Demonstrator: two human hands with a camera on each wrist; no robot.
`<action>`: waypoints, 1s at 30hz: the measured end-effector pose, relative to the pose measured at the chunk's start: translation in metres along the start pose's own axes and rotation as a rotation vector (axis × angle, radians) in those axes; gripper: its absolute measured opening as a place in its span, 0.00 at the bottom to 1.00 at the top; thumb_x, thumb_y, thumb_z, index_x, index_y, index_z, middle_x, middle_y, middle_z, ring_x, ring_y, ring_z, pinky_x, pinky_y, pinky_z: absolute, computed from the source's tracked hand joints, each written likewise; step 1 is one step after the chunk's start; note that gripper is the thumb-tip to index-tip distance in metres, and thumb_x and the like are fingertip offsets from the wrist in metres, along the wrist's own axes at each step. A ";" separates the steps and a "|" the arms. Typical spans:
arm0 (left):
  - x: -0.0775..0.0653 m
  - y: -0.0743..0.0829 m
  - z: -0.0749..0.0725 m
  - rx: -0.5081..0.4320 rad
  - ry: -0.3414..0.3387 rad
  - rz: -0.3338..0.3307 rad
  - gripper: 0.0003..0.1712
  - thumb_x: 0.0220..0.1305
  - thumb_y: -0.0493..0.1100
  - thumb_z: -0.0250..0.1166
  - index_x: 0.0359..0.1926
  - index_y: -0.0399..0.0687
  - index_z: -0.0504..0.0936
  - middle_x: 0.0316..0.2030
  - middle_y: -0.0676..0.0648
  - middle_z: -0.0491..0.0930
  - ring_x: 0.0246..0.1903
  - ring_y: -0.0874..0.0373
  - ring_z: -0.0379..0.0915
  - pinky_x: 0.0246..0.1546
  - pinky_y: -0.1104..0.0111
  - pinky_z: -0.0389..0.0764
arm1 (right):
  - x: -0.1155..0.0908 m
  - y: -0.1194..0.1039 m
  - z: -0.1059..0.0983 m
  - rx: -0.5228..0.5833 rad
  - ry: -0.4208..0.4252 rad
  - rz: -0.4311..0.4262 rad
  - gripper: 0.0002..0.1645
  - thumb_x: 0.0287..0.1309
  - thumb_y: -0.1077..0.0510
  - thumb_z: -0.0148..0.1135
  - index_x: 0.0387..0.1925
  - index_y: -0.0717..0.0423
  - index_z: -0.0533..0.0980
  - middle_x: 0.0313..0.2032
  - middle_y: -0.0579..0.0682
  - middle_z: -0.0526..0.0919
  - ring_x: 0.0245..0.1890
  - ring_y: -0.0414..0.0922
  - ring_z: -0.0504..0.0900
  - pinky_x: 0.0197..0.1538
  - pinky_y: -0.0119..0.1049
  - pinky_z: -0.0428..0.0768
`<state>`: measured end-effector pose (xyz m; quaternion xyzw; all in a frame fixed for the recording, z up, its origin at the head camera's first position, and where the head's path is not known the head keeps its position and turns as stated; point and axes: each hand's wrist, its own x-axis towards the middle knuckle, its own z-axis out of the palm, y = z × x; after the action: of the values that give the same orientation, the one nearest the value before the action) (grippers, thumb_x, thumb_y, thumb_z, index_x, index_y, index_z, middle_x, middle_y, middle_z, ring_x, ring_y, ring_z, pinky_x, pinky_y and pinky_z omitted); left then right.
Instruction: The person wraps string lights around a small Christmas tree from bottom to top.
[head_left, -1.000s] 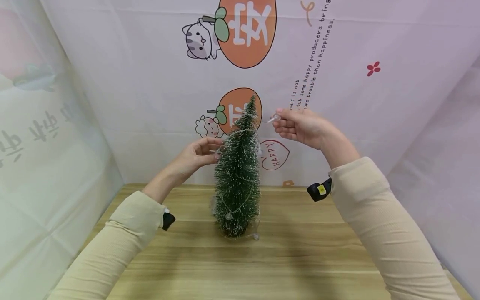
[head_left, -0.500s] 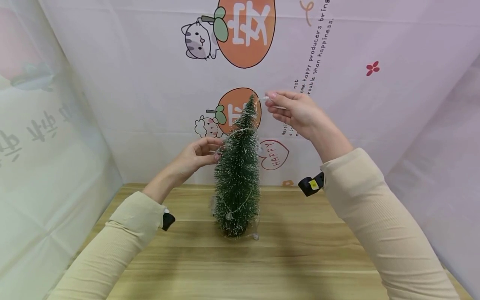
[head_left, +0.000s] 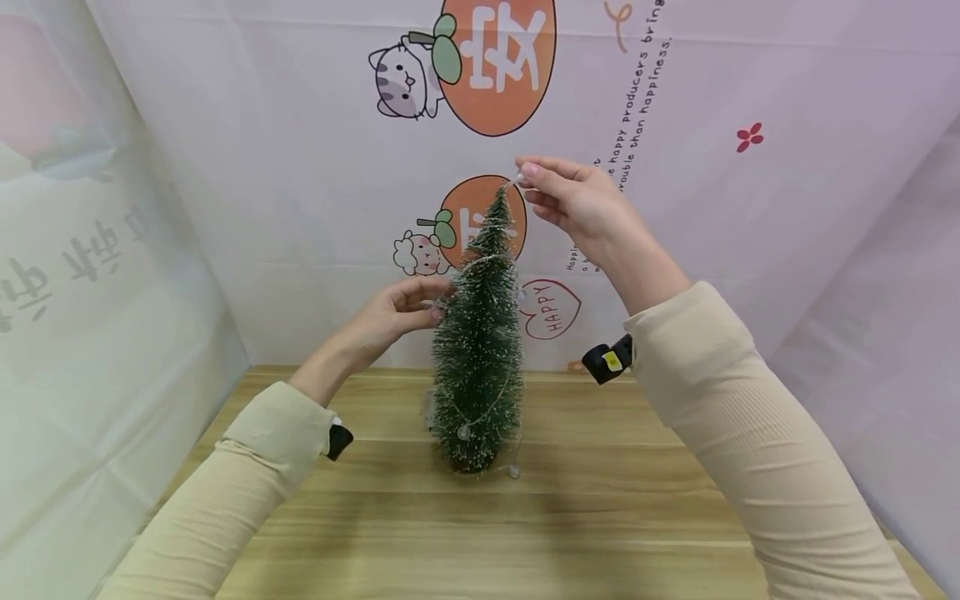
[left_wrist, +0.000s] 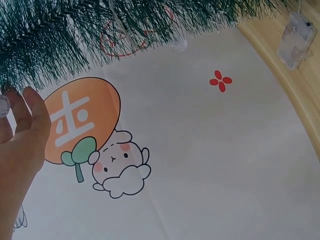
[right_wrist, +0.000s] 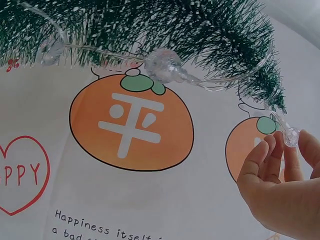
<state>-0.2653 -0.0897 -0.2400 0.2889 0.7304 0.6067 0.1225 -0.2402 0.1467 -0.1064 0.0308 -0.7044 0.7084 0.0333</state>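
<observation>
A small green Christmas tree with white-flecked needles stands upright on the wooden table. Clear fairy lights on a thin transparent cord wind around it. My right hand is beside the treetop and pinches the bulb at the end of the string between thumb and fingers. On the tree's left side, my left hand holds another clear bulb of the string close against the needles; its thumb is mostly out of the left wrist view.
A clear battery box is behind the tree's lower left. One bulb lies on the table by the tree's base. A printed cloth backdrop rises at the table's far edge, with pale cloth walls on both sides.
My right hand has moved up and left with the bulb, from right of the upper tree to the treetop. My left hand stays at the tree's left side.
</observation>
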 end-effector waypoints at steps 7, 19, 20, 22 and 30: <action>0.003 -0.001 0.001 0.022 -0.004 0.034 0.25 0.66 0.32 0.54 0.64 0.36 0.66 0.64 0.36 0.68 0.53 0.61 0.74 0.65 0.55 0.70 | 0.003 -0.004 0.003 0.000 0.003 -0.003 0.25 0.62 0.54 0.58 0.61 0.51 0.73 0.42 0.42 0.77 0.42 0.37 0.74 0.45 0.23 0.75; 0.005 0.002 0.005 0.051 -0.026 0.030 0.24 0.67 0.31 0.53 0.64 0.35 0.66 0.63 0.35 0.69 0.52 0.60 0.74 0.64 0.56 0.71 | 0.001 -0.006 0.006 -0.103 -0.073 -0.103 0.23 0.62 0.55 0.58 0.60 0.52 0.74 0.48 0.40 0.76 0.42 0.37 0.71 0.51 0.28 0.72; 0.005 0.003 0.005 0.050 -0.025 0.025 0.24 0.66 0.31 0.53 0.64 0.35 0.66 0.63 0.35 0.69 0.51 0.61 0.74 0.64 0.56 0.71 | 0.001 -0.006 0.006 -0.107 -0.080 -0.111 0.24 0.63 0.55 0.58 0.60 0.53 0.74 0.48 0.40 0.76 0.42 0.37 0.71 0.51 0.29 0.72; 0.005 0.002 0.005 0.055 -0.031 0.025 0.25 0.67 0.32 0.53 0.64 0.36 0.66 0.63 0.36 0.69 0.52 0.61 0.74 0.64 0.56 0.71 | 0.000 -0.007 0.005 -0.103 -0.094 -0.120 0.24 0.63 0.56 0.58 0.61 0.55 0.73 0.47 0.41 0.76 0.42 0.36 0.72 0.52 0.28 0.73; 0.006 0.002 0.006 0.053 -0.042 0.031 0.24 0.67 0.32 0.53 0.64 0.36 0.66 0.64 0.36 0.69 0.56 0.57 0.73 0.64 0.57 0.71 | -0.001 -0.010 0.007 -0.053 -0.112 -0.110 0.23 0.63 0.58 0.57 0.59 0.56 0.74 0.45 0.43 0.77 0.41 0.38 0.75 0.47 0.24 0.76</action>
<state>-0.2664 -0.0812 -0.2384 0.3161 0.7389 0.5827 0.1206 -0.2388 0.1402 -0.0964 0.1079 -0.7207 0.6839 0.0335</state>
